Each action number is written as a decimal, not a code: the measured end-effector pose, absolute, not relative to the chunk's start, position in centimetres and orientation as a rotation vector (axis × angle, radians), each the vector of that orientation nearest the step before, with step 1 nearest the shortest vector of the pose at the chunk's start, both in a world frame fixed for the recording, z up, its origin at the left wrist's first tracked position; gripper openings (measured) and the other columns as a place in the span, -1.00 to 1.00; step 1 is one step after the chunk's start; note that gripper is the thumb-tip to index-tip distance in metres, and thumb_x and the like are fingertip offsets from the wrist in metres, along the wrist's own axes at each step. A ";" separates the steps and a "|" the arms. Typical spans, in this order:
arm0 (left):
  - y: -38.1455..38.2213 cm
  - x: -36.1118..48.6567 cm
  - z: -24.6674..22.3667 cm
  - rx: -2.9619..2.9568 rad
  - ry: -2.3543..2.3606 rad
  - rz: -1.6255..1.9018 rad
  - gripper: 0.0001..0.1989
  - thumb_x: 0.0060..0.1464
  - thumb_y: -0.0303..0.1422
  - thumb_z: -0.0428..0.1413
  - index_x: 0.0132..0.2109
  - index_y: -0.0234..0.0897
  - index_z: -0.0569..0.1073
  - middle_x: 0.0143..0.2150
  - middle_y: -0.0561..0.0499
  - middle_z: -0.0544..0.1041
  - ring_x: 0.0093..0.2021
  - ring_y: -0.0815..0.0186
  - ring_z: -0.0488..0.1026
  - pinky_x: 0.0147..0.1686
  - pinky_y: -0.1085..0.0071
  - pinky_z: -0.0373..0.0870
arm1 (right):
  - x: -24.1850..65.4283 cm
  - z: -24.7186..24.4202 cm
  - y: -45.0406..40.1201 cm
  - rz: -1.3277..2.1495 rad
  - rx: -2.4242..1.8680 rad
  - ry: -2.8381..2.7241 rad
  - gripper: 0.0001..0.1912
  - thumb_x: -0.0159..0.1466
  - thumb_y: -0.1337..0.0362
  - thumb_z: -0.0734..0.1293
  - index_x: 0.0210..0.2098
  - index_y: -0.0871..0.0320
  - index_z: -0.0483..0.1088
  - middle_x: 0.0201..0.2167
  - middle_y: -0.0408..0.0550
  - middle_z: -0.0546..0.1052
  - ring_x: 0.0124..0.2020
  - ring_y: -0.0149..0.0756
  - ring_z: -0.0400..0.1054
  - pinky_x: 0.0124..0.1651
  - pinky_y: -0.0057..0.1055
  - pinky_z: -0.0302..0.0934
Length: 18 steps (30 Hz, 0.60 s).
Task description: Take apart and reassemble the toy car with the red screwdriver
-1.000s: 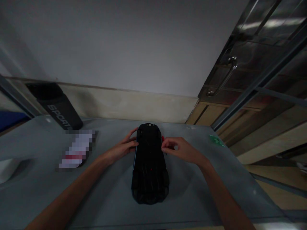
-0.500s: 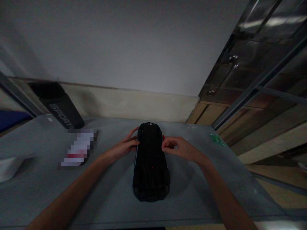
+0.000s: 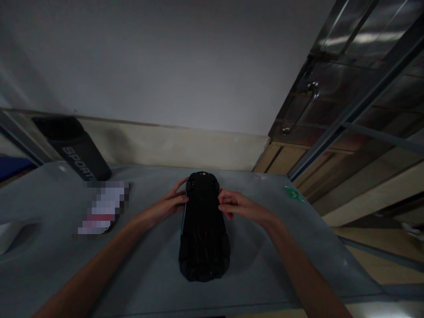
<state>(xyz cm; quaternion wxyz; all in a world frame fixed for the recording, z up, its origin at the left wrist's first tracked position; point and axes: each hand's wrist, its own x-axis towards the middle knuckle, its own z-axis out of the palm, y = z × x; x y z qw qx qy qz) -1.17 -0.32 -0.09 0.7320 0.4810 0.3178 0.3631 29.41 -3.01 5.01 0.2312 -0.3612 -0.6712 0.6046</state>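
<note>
A black toy car (image 3: 202,221) lies upside down on the grey table, its dark underside facing up and a small red dot showing on it. My left hand (image 3: 170,202) grips the car's left side, thumb on the near edge and fingers further along. At the opposite side, my right hand (image 3: 238,205) has its thumb and fingers closed together against the car's edge. A bit of red shows by those fingertips; what they hold, if anything, is too dark to make out.
On the grey table (image 3: 149,274) a black bottle marked SPORT (image 3: 77,152) and a blurred-out white and red item (image 3: 104,207) are at the left. A white object (image 3: 8,236) sits at the far left edge. Green crumpled plastic (image 3: 294,193) lies at the right. A wall stands behind.
My right fingers have shifted slightly along the car's side, and more reddish fingertip shows below the thumb. My left hand keeps its hold. The whole view has moved a little.
</note>
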 end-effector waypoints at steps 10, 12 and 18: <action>-0.6 -0.7 0.7 1.029 0.750 0.809 -0.05 0.15 -0.37 0.33 0.56 0.11 0.09 0.19 0.00 0.56 0.14 0.13 0.52 0.19 0.20 0.38 | 29.3 4.8 -2.8 1.678 -0.934 -1.841 -0.53 0.31 -0.16 0.47 -0.21 0.05 0.27 -0.52 -0.32 0.43 -0.51 -0.42 0.34 -0.40 -0.41 0.17; -0.6 -0.7 0.7 1.038 0.742 0.809 -0.06 0.16 -0.36 0.32 0.56 0.11 0.08 0.17 -0.01 0.57 0.14 0.12 0.52 0.19 0.18 0.38 | 29.4 4.6 -2.7 1.680 -0.923 -1.845 -0.53 0.31 -0.14 0.49 -0.21 0.05 0.26 -0.52 -0.32 0.43 -0.52 -0.43 0.33 -0.41 -0.42 0.16; -0.9 -0.7 1.2 1.030 0.752 0.806 -0.05 0.14 -0.38 0.33 0.55 0.11 0.09 0.13 0.01 0.60 0.11 0.16 0.53 0.14 0.25 0.39 | 29.5 4.1 -2.3 1.668 -0.913 -1.834 -0.66 0.34 0.00 0.45 -0.21 0.05 0.28 -0.55 -0.33 0.43 -0.54 -0.42 0.33 -0.42 -0.44 0.15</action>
